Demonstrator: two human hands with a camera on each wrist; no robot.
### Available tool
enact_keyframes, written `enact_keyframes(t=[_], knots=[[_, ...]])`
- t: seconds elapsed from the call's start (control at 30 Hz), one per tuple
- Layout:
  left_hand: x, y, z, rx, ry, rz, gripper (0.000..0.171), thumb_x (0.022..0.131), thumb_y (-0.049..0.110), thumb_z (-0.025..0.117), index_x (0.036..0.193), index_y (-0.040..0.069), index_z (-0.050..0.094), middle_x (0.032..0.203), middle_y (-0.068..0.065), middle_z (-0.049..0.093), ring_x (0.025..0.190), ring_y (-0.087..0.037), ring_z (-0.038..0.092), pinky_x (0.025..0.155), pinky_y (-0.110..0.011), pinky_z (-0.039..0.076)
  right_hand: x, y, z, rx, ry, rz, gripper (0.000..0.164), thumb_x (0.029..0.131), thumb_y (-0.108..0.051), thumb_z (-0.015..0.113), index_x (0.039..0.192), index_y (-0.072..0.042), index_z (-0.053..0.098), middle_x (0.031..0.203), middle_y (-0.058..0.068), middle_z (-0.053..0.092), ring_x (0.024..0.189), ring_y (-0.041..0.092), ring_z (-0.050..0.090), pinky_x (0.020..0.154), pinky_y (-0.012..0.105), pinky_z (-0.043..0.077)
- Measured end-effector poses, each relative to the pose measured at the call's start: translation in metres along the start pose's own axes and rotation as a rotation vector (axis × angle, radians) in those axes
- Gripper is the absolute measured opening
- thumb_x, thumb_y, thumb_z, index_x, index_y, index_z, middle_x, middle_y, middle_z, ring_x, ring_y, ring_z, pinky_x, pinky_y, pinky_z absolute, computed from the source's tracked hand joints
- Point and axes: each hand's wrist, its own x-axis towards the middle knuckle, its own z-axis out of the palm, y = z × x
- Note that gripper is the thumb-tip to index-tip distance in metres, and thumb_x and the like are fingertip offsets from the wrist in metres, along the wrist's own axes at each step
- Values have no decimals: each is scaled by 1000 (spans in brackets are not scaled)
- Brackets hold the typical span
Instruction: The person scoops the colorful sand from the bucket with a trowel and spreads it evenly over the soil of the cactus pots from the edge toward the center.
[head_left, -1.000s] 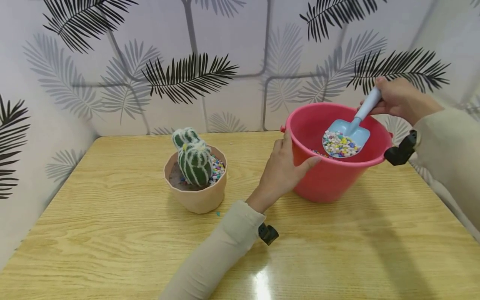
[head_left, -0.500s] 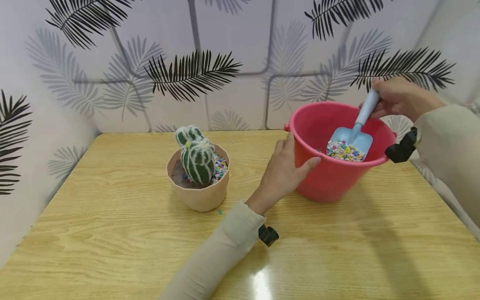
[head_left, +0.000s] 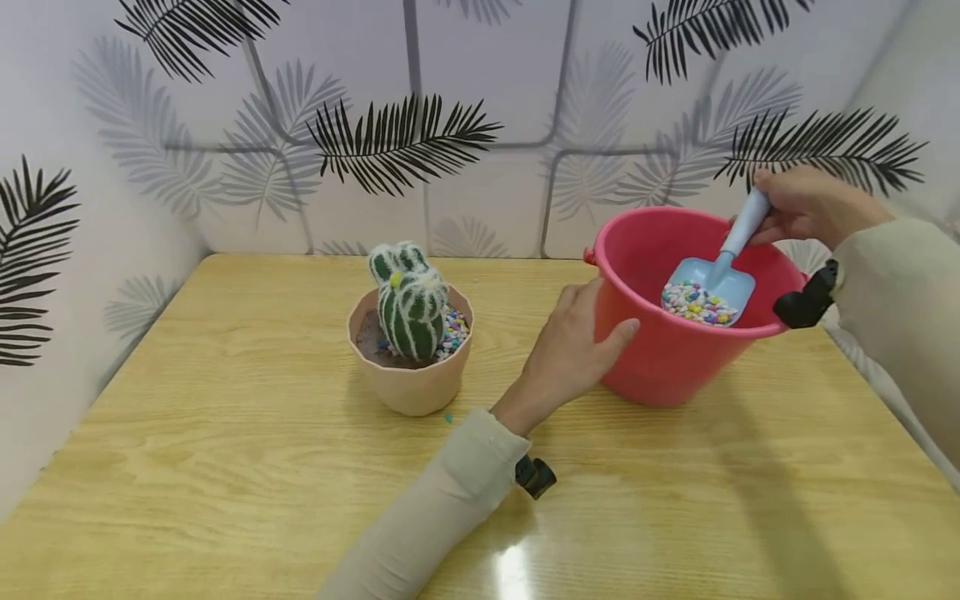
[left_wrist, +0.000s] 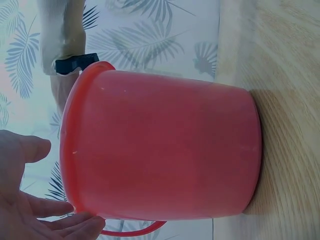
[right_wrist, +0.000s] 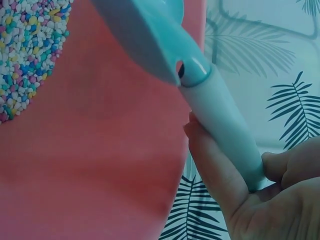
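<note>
The fingers of the right hand point(head_left: 813, 204) pinch the white handle of a light-blue hand trowel point(head_left: 721, 268), gripping it near its end. The fingers of the left hand point(head_left: 566, 354) are spread, the thumb well apart from the others, and their tips touch the outside of a pinkish-red bucket point(head_left: 667, 362) just below its rim. The trowel slants down into the bucket's mouth, its blade bearing multicoloured pebbles point(head_left: 697, 303). More pebbles point(right_wrist: 30, 55) lie inside the bucket, as the right wrist view shows. The bucket stands on a wood-grain worktop point(head_left: 225, 400), and its red carrying handle point(left_wrist: 135, 232) hangs down its side.

Left of the bucket, well apart from it, is a peach flowerpot point(head_left: 412, 388) with a white-ribbed cactus point(head_left: 412, 315) and coloured stones point(head_left: 454, 330) beside the plant. A turquoise pebble point(head_left: 448, 417) lies near the pot's base. Palm-leaf wallpaper point(head_left: 487, 75) rises behind.
</note>
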Motion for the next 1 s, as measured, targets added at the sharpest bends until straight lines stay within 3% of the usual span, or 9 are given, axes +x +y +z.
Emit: enact_keyframes(t=[0.13,0.57,0.83,1.0], knots=[[-3,0,-4,20,-15,-12,55,88,32,54,135,12,35,124,-6,44,106,-19,48,81,-28,47,1,5,-6,-58,16,-20,38,94,-41,30,95,-5,41,66,-1,61,64,18,64,68,35,53],[-15,1,-22,133,-19,-14,51,89,32,52,130,5,40,127,-8,44,110,-19,49,93,-30,42,3,-20,-1,204,49,12,36,87,-47,38,99,-13,39,61,4,62,59,24,65,64,40,53],[-25,-9,-34,148,7,-32,50,89,31,52,130,6,41,125,-8,45,110,-19,50,92,-30,41,4,-31,16,50,55,-54,40,88,-47,37,98,-9,42,63,-1,59,60,16,64,62,32,54],[-33,-14,-42,168,23,-20,49,89,31,53,128,4,42,124,-9,46,111,-19,49,93,-30,40,9,-43,33,133,72,-31,36,87,-47,42,100,-13,40,60,1,58,57,17,63,67,37,53]])
